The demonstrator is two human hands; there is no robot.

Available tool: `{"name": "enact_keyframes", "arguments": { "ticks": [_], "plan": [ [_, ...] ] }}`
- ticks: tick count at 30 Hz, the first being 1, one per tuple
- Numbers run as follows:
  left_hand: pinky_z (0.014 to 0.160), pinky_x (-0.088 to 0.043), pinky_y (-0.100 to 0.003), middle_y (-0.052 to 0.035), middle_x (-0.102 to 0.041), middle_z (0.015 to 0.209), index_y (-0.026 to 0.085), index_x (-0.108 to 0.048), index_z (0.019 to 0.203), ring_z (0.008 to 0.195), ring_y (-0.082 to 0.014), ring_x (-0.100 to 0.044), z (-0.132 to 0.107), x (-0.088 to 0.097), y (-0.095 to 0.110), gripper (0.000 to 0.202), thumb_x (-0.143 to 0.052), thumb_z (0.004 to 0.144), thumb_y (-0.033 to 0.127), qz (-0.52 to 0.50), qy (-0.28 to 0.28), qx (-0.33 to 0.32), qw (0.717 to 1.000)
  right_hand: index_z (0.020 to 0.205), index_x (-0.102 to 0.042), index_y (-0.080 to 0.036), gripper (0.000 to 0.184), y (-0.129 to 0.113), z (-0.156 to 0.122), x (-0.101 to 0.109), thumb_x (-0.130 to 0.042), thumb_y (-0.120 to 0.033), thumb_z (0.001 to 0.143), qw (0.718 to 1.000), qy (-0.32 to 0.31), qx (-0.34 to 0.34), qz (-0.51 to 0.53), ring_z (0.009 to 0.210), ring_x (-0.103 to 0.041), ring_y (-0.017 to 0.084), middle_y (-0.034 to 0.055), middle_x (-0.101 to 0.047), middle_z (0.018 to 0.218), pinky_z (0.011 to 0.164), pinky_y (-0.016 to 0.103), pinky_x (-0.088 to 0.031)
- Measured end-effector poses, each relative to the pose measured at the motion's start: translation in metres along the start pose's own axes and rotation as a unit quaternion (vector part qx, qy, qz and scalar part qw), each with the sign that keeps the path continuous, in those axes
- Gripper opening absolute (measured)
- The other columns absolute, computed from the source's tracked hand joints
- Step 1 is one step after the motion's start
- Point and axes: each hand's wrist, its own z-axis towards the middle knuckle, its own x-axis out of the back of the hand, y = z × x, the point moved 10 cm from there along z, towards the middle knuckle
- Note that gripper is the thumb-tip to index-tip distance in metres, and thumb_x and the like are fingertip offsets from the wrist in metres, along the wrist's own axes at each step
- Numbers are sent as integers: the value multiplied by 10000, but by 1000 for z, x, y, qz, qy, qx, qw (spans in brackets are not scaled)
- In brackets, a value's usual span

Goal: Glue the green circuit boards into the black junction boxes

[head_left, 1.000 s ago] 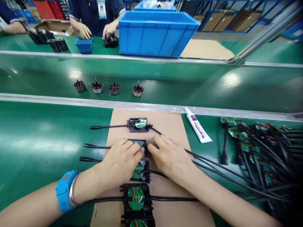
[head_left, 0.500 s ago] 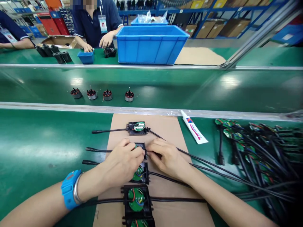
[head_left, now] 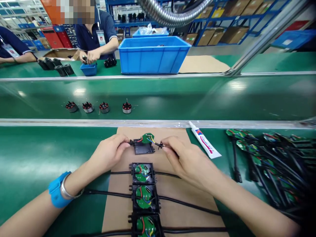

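Note:
My left hand (head_left: 111, 152) pinches the black cable at the left side of a green circuit board (head_left: 148, 138). On the board's other side, my right hand (head_left: 179, 154) is closed on the second cable, near its black grommet. The board, with red, blue and yellow wires, hangs tilted over the back edge of a black plastic housing (head_left: 144, 149). Nearer to me, several housings stand in a column on a cardboard sheet (head_left: 190, 204). One of them (head_left: 142, 173) has a green board lying inside, with cables leaving both sides.
A white glue tube (head_left: 205, 141) lies right of the cardboard. Many cabled boards (head_left: 276, 164) are heaped at far right. Several motor stators (head_left: 126, 107) stand beyond the metal rail (head_left: 93, 123). Across the bench, a co-worker (head_left: 98, 39) works beside a large blue bin (head_left: 153, 57).
My hands have moved from the second housing to the farthest one and spread apart. Its board, earlier lying in the housing, is now raised and tilted. The co-worker's hands have come together.

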Motion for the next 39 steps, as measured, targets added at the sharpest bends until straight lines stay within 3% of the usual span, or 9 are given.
{"name": "enact_keyframes", "arguments": {
  "ticks": [3,7,13,16,20,24,30,34,39],
  "plan": [
    [772,-494,-318,-27,-630,982,184,-581,995,906,-186,-611,-2,7,17,209,-390,978,270,28,4,-27,999,834,-578,-155,233,-22,10,4,-355,-194,890,994,-87,14,-71,664,-557,179,67,-615,791,619,330,-360],
    [643,-510,-356,-52,-611,881,168,-594,931,760,-230,-626,9,-6,26,258,-354,965,255,136,-81,-1,987,766,-596,-156,226,-23,32,-10,-393,-183,860,977,-169,5,-131,751,-569,195,78,-640,828,652,327,-326],
    [611,-511,-310,-82,-628,876,139,-609,928,720,-220,-645,18,-17,30,263,-359,954,217,201,-142,19,969,764,-635,-158,195,-10,51,-32,-449,-184,818,962,-201,31,-182,703,-563,187,81,-648,825,553,310,-213],
    [613,-526,-345,-78,-632,873,144,-608,935,711,-238,-651,17,-17,29,272,-346,953,219,199,-140,23,970,815,-658,-156,218,-8,50,-36,-440,-165,813,965,-204,43,-162,739,-575,189,82,-652,851,591,308,-272],
    [610,-537,-404,-70,-636,882,153,-601,952,723,-274,-659,15,-17,27,276,-335,950,225,188,-135,22,973,1051,-684,-215,356,-11,45,-39,-423,-167,814,971,-208,56,-100,864,-595,203,66,-660,948,709,310,-373],
    [639,-523,-426,-74,-652,937,161,-607,969,773,-293,-659,16,-20,19,273,-347,946,243,164,-142,30,976,1041,-716,-274,365,-11,40,-49,-390,-271,878,962,-239,54,-123,804,-621,226,63,-667,893,672,333,-393],
    [720,-441,-331,-28,-697,892,193,-644,827,857,-242,-643,21,-25,6,179,-479,884,234,43,-183,43,981,1166,-680,-286,428,-3,33,-59,-379,-254,865,957,-261,25,-123,835,-655,261,69,-696,947,654,349,-412],
    [684,-412,-306,-58,-677,850,163,-615,801,785,-208,-618,22,-26,11,289,-366,919,251,38,-190,57,979,1176,-676,-293,430,-3,28,-57,-383,-249,864,964,-249,20,-88,874,-652,264,68,-690,988,680,356,-414],
    [653,-416,-241,-16,-634,748,165,-561,697,699,-138,-571,20,-41,12,350,-280,899,216,-7,-230,65,971,1166,-684,-274,417,-6,25,-54,-393,-236,870,970,-233,19,-69,864,-643,252,86,-673,965,668,343,-388]
  ]
}}
